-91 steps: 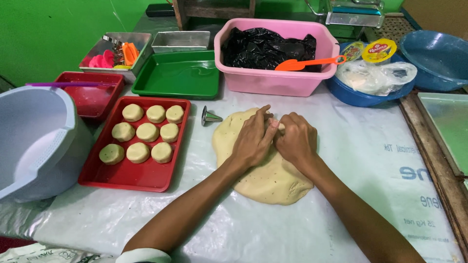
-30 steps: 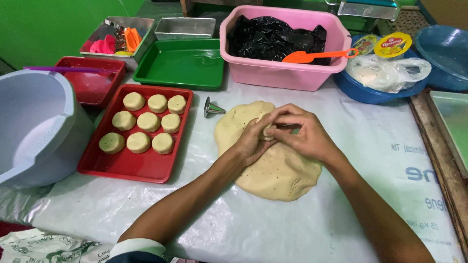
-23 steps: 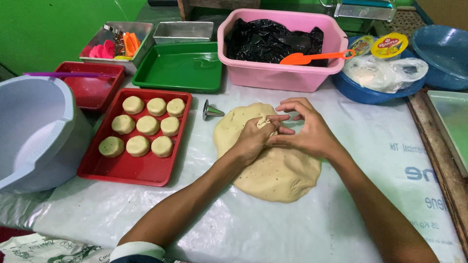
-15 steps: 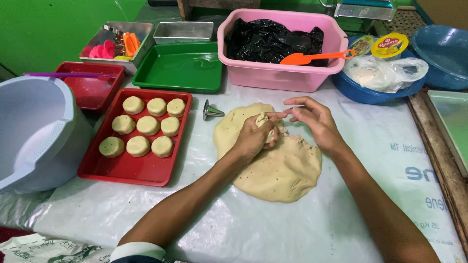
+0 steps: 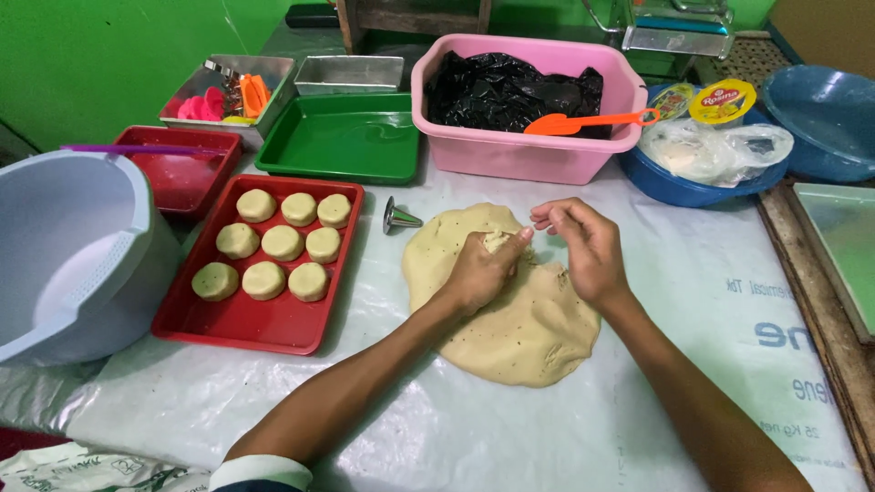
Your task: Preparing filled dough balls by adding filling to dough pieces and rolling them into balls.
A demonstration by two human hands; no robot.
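Left hand (image 5: 481, 270) curled around a small lump of dough, resting on the flattened dough sheet (image 5: 510, 314) that lies on the plastic-covered table (image 5: 693, 364). Right hand (image 5: 583, 246) loosely curled, fingertips near the lump. Red tray (image 5: 246, 323) of nine dough rounds at left.

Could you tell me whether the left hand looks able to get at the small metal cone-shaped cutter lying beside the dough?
Probably yes: the left hand rests on the dough, and the metal cutter lies on bare table covering with nothing between them.
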